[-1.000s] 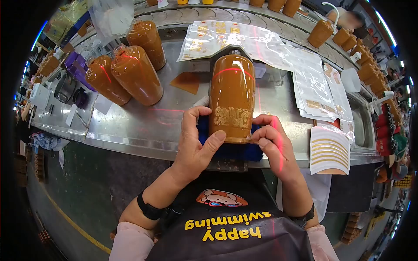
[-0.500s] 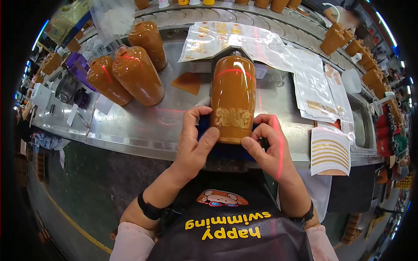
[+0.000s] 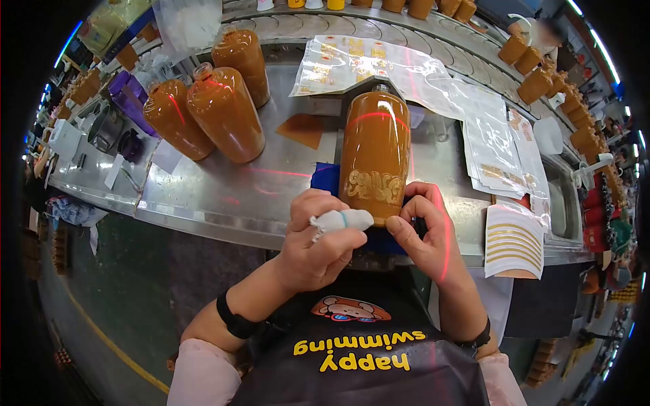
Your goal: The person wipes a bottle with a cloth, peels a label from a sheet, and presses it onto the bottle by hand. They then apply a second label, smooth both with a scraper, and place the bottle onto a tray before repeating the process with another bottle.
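Observation:
A glossy brown bottle (image 3: 374,145) with a gold scrollwork band (image 3: 374,187) lies in front of me, its neck pointing away and its base towards me. My right hand (image 3: 428,223) grips its lower right side, thumb at the base edge and fingers curled beside it. My left hand (image 3: 315,240) is closed just left of the base. From it points a white cloth finger cot (image 3: 342,220) with a teal band, seemingly worn on a finger, its tip near the base rim. The inside of this hand is hidden. Under the bottle shows blue cloth (image 3: 326,176).
Several brown bottles (image 3: 225,114) stand at the left. Transfer sheets (image 3: 369,57) lie behind the bottle and at the right (image 3: 489,145). A card of gold curved strips (image 3: 513,241) hangs over the front edge beside a sink (image 3: 563,206). A conveyor (image 3: 379,19) runs behind.
My left hand has moved off the bottle's left side and closed near the base, bringing the white finger cot into view. My right hand stays at the base. The view has shifted slightly.

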Demonstrator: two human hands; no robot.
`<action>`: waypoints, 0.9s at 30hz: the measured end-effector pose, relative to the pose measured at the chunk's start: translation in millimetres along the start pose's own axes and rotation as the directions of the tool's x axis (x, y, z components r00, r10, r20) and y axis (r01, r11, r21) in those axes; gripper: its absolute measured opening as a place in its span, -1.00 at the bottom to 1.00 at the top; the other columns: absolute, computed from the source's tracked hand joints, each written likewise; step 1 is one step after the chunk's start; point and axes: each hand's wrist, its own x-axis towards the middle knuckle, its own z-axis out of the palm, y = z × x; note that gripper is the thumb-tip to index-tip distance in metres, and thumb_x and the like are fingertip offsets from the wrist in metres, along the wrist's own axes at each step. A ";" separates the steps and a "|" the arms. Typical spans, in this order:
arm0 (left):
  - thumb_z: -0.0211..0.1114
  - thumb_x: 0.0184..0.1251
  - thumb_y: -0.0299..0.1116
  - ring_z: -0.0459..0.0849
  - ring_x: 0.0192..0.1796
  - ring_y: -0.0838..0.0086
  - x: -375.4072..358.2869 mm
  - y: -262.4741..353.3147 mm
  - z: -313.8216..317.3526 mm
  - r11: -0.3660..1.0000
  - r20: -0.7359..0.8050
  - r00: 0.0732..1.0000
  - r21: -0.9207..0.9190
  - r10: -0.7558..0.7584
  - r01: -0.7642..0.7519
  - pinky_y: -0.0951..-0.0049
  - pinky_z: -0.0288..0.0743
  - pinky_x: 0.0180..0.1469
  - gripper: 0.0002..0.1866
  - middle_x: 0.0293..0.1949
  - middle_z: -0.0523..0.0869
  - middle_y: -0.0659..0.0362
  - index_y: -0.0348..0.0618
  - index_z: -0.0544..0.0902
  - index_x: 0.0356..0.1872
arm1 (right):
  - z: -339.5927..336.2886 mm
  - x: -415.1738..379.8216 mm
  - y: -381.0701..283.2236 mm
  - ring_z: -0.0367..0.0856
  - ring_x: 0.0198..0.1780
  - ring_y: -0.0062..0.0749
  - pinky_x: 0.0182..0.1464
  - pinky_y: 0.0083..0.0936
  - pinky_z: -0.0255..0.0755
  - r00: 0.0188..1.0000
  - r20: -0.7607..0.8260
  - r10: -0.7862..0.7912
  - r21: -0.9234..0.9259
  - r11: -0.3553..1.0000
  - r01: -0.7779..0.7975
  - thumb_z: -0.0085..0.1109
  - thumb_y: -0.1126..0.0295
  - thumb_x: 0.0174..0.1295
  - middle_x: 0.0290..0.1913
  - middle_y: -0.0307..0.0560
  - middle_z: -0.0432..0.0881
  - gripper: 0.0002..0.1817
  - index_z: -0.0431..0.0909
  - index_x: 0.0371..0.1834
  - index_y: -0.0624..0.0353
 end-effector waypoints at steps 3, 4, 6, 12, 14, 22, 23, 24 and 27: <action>0.43 0.07 -0.47 0.55 -0.05 0.19 -8.3 -8.0 0.0 0.997 0.003 0.998 0.038 0.061 -0.061 0.20 0.45 0.00 -0.73 -0.12 0.57 0.07 0.02 0.64 -0.18 | 1.4 -0.4 -2.6 0.43 -0.02 -0.20 -0.01 -0.39 0.38 1.000 -0.007 0.013 0.008 1.000 -0.013 0.40 0.30 0.16 -0.07 0.06 0.40 -0.69 0.45 -0.46 0.23; 0.43 0.06 -0.47 0.56 -0.08 0.20 -11.8 -9.0 0.3 0.998 -0.012 0.998 0.026 0.060 -0.060 0.19 0.46 0.01 -0.72 -0.10 0.57 0.07 0.02 0.64 -0.18 | 1.1 -0.7 -2.5 0.43 -0.02 -0.20 -0.01 -0.38 0.39 1.000 -0.005 0.010 -0.002 1.000 -0.010 0.40 0.30 0.16 -0.07 0.06 0.40 -0.69 0.45 -0.46 0.23; 0.44 0.03 -0.48 0.57 -0.08 0.20 -20.2 -12.4 -0.2 1.000 -0.045 0.999 0.010 0.003 -0.003 0.19 0.46 0.00 -0.72 -0.10 0.57 0.07 0.03 0.65 -0.19 | 0.2 0.1 -0.5 0.43 -0.02 -0.19 0.00 -0.38 0.39 1.000 -0.001 -0.006 -0.020 1.000 0.006 0.40 0.30 0.16 -0.06 0.06 0.40 -0.69 0.45 -0.45 0.23; 0.42 0.02 -0.43 0.49 0.03 0.29 -8.8 -5.9 -3.3 0.986 0.016 0.992 0.111 0.127 -0.128 0.21 0.41 0.05 -0.71 -0.08 0.60 0.17 0.14 0.65 -0.19 | -12.5 1.5 -1.1 0.40 0.10 -0.17 0.12 -0.35 0.36 0.989 0.141 0.036 0.091 0.995 -0.050 0.41 0.31 0.16 0.01 0.05 0.38 -0.72 0.48 -0.42 0.21; 0.40 0.03 -0.39 0.45 0.06 0.34 1.6 -9.3 -0.9 0.969 0.086 0.973 0.101 0.216 -0.224 0.23 0.38 0.07 -0.73 -0.07 0.61 0.24 0.18 0.64 -0.20 | -22.7 4.0 2.7 0.37 0.16 -0.16 0.19 -0.33 0.31 0.974 0.226 -0.028 0.095 0.995 0.006 0.40 0.32 0.16 0.05 0.03 0.38 -0.75 0.49 -0.40 0.19; 0.35 -0.02 -0.33 0.42 0.03 0.38 16.6 -14.2 -3.4 0.930 0.232 0.922 0.123 0.312 -0.346 0.25 0.37 0.07 -0.74 -0.08 0.62 0.38 0.21 0.60 -0.24 | -74.4 6.5 13.7 0.38 0.15 -0.15 0.23 -0.36 0.28 0.907 0.420 -0.036 0.048 0.999 0.018 0.36 0.31 0.21 0.09 0.04 0.40 -0.79 0.53 -0.36 0.18; 0.34 -0.02 -0.33 0.42 0.03 0.37 17.7 -13.6 -3.4 0.927 0.237 0.919 0.130 0.316 -0.352 0.25 0.37 0.07 -0.74 -0.08 0.62 0.38 0.21 0.60 -0.24 | -76.8 5.3 17.1 0.39 0.14 -0.16 0.21 -0.36 0.29 0.907 0.419 -0.050 0.052 0.998 0.032 0.35 0.30 0.22 0.08 0.04 0.40 -0.78 0.53 -0.36 0.19; 0.34 -0.02 -0.33 0.42 0.03 0.38 18.1 -13.5 -3.3 0.925 0.246 0.916 0.132 0.318 -0.357 0.25 0.37 0.07 -0.75 -0.07 0.62 0.37 0.21 0.60 -0.25 | -78.3 3.6 20.1 0.39 0.13 -0.16 0.20 -0.36 0.30 0.907 0.417 -0.064 0.056 0.997 0.045 0.35 0.29 0.22 0.08 0.04 0.41 -0.77 0.53 -0.36 0.20; 0.33 -0.03 -0.32 0.41 0.03 0.38 22.4 -13.3 -3.2 0.910 0.284 0.896 0.137 0.341 -0.390 0.27 0.37 0.07 -0.75 -0.04 0.63 0.37 0.21 0.60 -0.26 | -80.3 0.3 25.8 0.40 0.07 -0.21 0.14 -0.39 0.32 0.911 0.409 -0.044 0.064 0.998 0.019 0.26 0.22 0.31 0.04 0.04 0.42 -0.73 0.55 -0.33 0.23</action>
